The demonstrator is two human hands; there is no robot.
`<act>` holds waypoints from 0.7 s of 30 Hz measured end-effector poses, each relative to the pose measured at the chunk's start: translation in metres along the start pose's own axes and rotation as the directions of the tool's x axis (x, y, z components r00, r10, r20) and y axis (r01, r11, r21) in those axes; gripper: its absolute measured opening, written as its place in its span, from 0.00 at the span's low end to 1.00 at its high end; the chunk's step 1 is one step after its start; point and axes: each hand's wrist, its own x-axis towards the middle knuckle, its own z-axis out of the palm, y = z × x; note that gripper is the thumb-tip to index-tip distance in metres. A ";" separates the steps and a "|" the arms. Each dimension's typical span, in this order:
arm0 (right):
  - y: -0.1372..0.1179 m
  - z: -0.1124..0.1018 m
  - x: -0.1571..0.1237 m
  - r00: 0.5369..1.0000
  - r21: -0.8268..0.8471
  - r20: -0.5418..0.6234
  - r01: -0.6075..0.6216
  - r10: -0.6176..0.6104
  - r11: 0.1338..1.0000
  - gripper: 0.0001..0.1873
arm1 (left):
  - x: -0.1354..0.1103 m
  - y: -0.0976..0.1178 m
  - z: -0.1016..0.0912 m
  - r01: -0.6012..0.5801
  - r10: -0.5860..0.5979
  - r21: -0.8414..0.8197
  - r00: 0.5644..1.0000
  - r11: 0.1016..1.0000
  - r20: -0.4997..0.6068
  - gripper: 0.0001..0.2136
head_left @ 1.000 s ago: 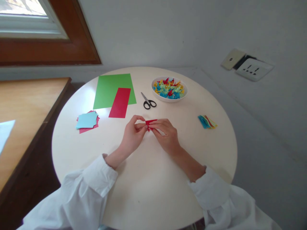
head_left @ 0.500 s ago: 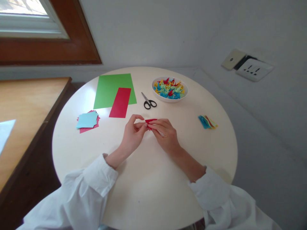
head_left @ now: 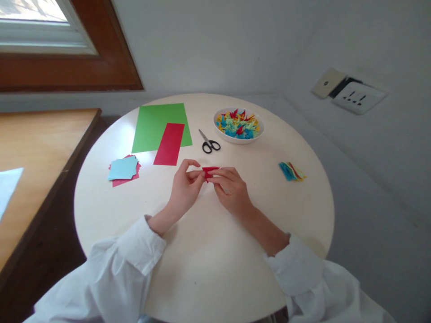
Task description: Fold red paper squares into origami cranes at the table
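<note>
- Round white table (head_left: pixel 215 255), one: beneath the grip and spreading out on all sides of it.
- Green sheet (head_left: pixel 153 125), one: flat, beyond the grip and to its left.
- White oval dish (head_left: pixel 237 141), one: beyond the grip and to its right; heaped with small folded paper pieces (head_left: pixel 235 124) in red, yellow, blue and pale green.
- Left hand (head_left: pixel 186 186) and right hand (head_left: pixel 232 190), a pair: fingertips pinched together from either side on one small piece (the left forefinger arches up clear of the pinch).
- Red rectangle (head_left: pixel 169 144), one: left of and beyond the grip, overlapping the green sheet's near edge.
- Stack of cut papers (head_left: pixel 123 168), one: well to the grip's left, pale blue over red.
- Fanned bundle of papers (head_left: pixel 291 172), one: well to the grip's right; blue, red and yellow.
- Scissors (head_left: pixel 211 146), black-handled, one: just beyond the grip, short of the dish.
- Folded red paper (head_left: pixel 206 170), one: in the grip, between both sets of fingertips, which partly cover it.
</note>
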 end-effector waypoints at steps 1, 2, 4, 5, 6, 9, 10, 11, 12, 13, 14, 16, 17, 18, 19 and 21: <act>-0.001 -0.001 0.000 1.000 -0.003 -0.008 0.000 0.000 1.000 0.12 | 0.000 0.000 0.000 -0.015 0.015 0.027 1.000 1.000 -0.001 0.10; -0.002 -0.001 0.001 1.000 -0.008 -0.020 -0.002 0.002 1.000 0.12 | 0.000 0.000 -0.001 -0.032 0.032 0.058 0.999 0.998 -0.001 0.10; -0.005 -0.002 0.002 0.998 -0.035 -0.065 -0.016 0.014 0.999 0.10 | -0.001 0.000 -0.001 -0.064 0.064 0.112 0.998 0.992 0.002 0.09; -0.006 -0.003 0.002 0.995 -0.056 -0.093 -0.033 0.027 0.998 0.09 | -0.001 0.000 -0.001 -0.076 0.076 0.133 0.997 0.988 0.007 0.09; -0.007 -0.003 0.003 0.992 -0.078 -0.120 -0.058 0.048 0.995 0.08 | -0.002 -0.001 -0.001 -0.089 0.088 0.148 0.996 0.985 0.015 0.09; -0.008 -0.003 0.003 0.978 -0.114 -0.152 -0.160 0.142 0.980 0.10 | -0.003 -0.003 -0.001 -0.125 0.117 0.174 0.992 0.977 0.056 0.09; -0.008 -0.003 0.003 0.975 -0.114 -0.142 -0.187 0.170 0.976 0.11 | -0.003 -0.004 -0.001 -0.136 0.124 0.186 0.990 0.973 0.072 0.09; -0.007 -0.002 0.003 0.974 -0.107 -0.123 -0.203 0.190 0.973 0.11 | -0.004 -0.005 -0.001 -0.147 0.132 0.201 0.988 0.969 0.086 0.09; -0.006 -0.002 0.003 0.974 -0.097 -0.102 -0.210 0.200 0.973 0.10 | -0.004 -0.005 -0.001 -0.159 0.140 0.216 0.985 0.963 0.098 0.09; -0.006 -0.002 0.003 0.976 -0.084 -0.082 -0.210 0.204 0.974 0.08 | -0.005 -0.005 -0.001 -0.173 0.151 0.232 0.982 0.957 0.109 0.09; -0.005 -0.001 0.002 0.977 -0.070 -0.067 -0.207 0.203 0.976 0.06 | -0.005 -0.006 -0.001 -0.191 0.166 0.249 0.979 0.950 0.118 0.09; -0.004 -0.001 0.002 0.979 -0.043 -0.051 -0.201 0.199 0.979 0.04 | -0.005 -0.006 0.000 -0.230 0.202 0.283 0.971 0.931 0.127 0.08; -0.004 -0.001 0.002 0.978 -0.030 -0.050 -0.204 0.202 0.979 0.04 | -0.005 -0.006 0.000 -0.250 0.221 0.301 0.967 0.921 0.127 0.08; -0.004 -0.001 0.002 0.976 -0.016 -0.052 -0.212 0.211 0.977 0.03 | -0.005 -0.006 0.000 -0.268 0.240 0.320 0.963 0.909 0.126 0.08; -0.005 -0.001 0.002 0.973 0.002 -0.053 -0.227 0.226 0.974 0.03 | -0.005 -0.006 0.000 -0.287 0.260 0.338 0.958 0.896 0.125 0.08; -0.006 -0.001 0.002 0.962 0.051 -0.051 -0.266 0.269 0.963 0.03 | -0.006 -0.007 -0.001 -0.327 0.299 0.368 0.945 0.870 0.132 0.07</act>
